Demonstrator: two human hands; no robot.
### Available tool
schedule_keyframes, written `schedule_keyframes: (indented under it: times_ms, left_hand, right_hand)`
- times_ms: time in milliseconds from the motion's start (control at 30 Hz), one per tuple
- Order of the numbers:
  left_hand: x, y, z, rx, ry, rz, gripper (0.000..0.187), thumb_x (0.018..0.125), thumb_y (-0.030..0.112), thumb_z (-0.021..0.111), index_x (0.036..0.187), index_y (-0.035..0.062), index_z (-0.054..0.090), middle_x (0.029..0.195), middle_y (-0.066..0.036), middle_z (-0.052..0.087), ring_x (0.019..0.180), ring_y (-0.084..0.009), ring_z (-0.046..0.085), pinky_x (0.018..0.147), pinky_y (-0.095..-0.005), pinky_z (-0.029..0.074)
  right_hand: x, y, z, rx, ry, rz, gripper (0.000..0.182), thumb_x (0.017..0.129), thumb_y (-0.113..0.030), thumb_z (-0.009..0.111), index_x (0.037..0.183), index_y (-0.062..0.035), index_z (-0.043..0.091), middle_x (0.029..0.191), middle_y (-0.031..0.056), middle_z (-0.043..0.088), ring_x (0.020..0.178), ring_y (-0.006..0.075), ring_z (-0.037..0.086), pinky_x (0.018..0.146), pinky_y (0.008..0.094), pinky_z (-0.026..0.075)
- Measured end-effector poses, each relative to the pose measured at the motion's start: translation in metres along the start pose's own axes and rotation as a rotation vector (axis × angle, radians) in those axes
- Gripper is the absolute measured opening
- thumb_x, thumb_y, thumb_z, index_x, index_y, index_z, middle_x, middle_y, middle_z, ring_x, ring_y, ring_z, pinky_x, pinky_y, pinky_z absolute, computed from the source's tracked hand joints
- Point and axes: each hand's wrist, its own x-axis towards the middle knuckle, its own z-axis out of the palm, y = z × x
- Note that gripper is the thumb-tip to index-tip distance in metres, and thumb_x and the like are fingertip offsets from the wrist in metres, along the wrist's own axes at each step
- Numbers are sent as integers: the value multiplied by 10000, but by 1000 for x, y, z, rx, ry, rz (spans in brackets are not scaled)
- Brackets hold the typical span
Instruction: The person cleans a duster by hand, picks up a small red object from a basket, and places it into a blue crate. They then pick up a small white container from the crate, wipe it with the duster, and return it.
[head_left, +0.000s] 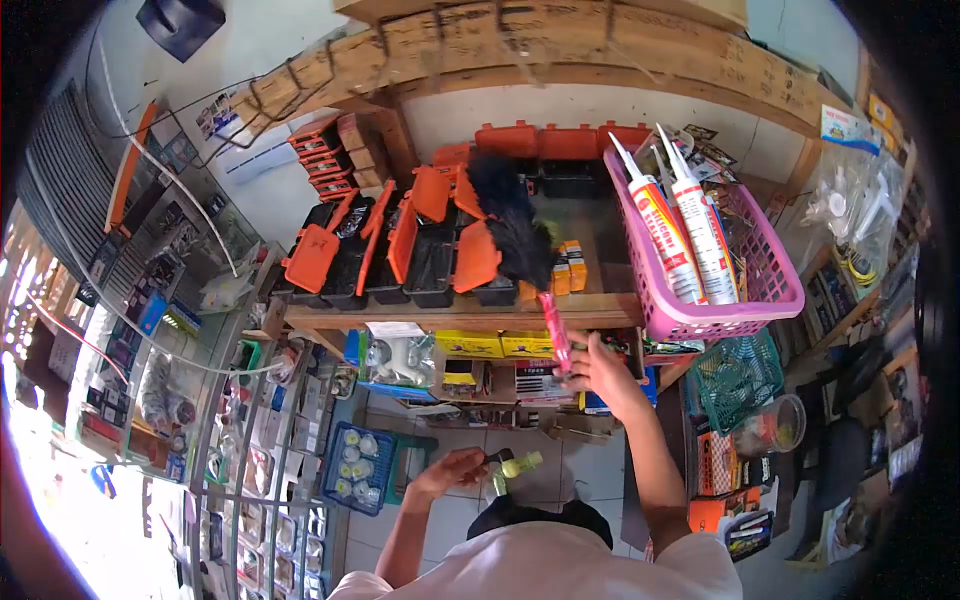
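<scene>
My right hand (598, 372) is closed round the pink handle of a black feather duster (515, 220). The duster's dark feathers lie over the orange-lidded black boxes (430, 262) and small orange boxes on the wooden shelf. Lower down, in front of my body, my left hand (458, 470) is closed at a dark piece joined to a yellow-green object (522, 464), possibly a small bottle. Several of the box lids stand open.
A pink basket (655, 310) with two sealant tubes stands at the shelf's right. Below it is a green basket (738, 385). A blue crate (358, 468) sits low on the left beside glass display shelves (240, 500). A wooden beam (560, 50) crosses above.
</scene>
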Motion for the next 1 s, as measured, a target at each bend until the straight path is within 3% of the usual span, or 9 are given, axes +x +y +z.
schedule_keyframes:
  times_ms: [100,167,233,367,633,767,900,933,1000]
  left_hand:
    - [-13,1,-39,-8,59,29,329,954,422,492,887,105,548,762,21,541,639,-65,447,552,-214,333]
    - [-23,13,-49,-65,236,58,325,939,434,515,933,114,573,785,17,571,648,-68,478,557,-201,346]
    - [-29,24,-60,-116,281,115,328,953,416,495,933,98,572,767,23,561,624,-61,478,545,-197,359]
    - [-41,41,-77,-261,477,217,315,972,379,465,913,84,559,744,30,548,595,-61,476,536,-204,376]
    - [-57,73,-103,-286,700,561,307,988,356,430,900,87,548,692,14,538,541,-45,458,473,-201,333]
    - [-62,98,-95,-218,782,624,296,994,334,429,906,74,541,699,19,537,518,-39,452,444,-195,297]
    - [-53,90,-85,-361,925,786,236,987,198,423,1061,19,558,892,-33,618,800,-87,576,672,-228,471]
    - [-53,89,-87,-17,957,927,236,968,122,412,1103,0,563,973,-48,622,919,-102,570,772,-244,480]
    - [-54,81,-79,-70,1020,855,230,956,102,421,1094,-7,568,978,-62,628,926,-112,573,783,-246,475]
  right_hand:
    - [24,-24,31,270,35,16,535,946,-519,412,1270,-99,477,968,85,629,784,166,608,679,306,504]
    - [34,-28,43,383,158,48,467,949,-459,466,1245,-99,488,797,37,582,516,92,456,454,223,356]
    - [35,-31,48,482,-33,-37,419,950,-418,490,1236,-111,489,712,5,499,493,80,450,426,224,349]
    - [6,-14,81,260,86,-108,436,926,-330,562,1290,-123,439,731,8,501,525,111,484,426,247,370]
    - [-58,76,103,-100,49,-75,379,740,-90,673,1049,-67,454,705,91,544,528,169,535,445,279,435]
    - [-74,103,121,-346,9,55,191,890,-199,611,843,-76,472,720,-8,503,586,68,443,510,238,355]
    - [-75,127,102,-526,-85,3,259,904,-213,599,741,-68,458,671,-32,420,585,73,376,517,261,313]
    - [-77,122,103,-508,-115,15,286,903,-218,599,725,-60,442,654,-31,384,590,79,350,517,266,296]
    - [-78,108,103,-483,-147,27,312,903,-222,599,708,-52,425,637,-29,348,594,86,324,517,271,279]
